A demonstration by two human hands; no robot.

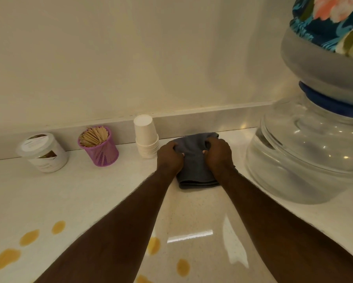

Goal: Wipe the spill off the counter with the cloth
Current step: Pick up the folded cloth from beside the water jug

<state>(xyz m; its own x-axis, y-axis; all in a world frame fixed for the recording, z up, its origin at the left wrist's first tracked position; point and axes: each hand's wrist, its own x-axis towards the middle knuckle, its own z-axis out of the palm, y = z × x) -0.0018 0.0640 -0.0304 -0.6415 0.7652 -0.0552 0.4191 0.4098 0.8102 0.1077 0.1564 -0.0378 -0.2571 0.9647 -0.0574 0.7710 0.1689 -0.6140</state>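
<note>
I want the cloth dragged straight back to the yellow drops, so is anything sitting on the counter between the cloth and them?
Nothing visible does. The cloth, gripped by the left hand and right hand, has bare counter between it and the spill. The paper cups stand off to its left side.

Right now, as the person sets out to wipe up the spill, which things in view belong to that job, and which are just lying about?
Belong to the job:
- grey cloth, gripped by left hand and right hand
- yellow-brown spill drops
- counter

Just lying about:
- stack of paper cups
- purple mesh pot of wooden sticks
- lidded white tub
- water dispenser
</note>
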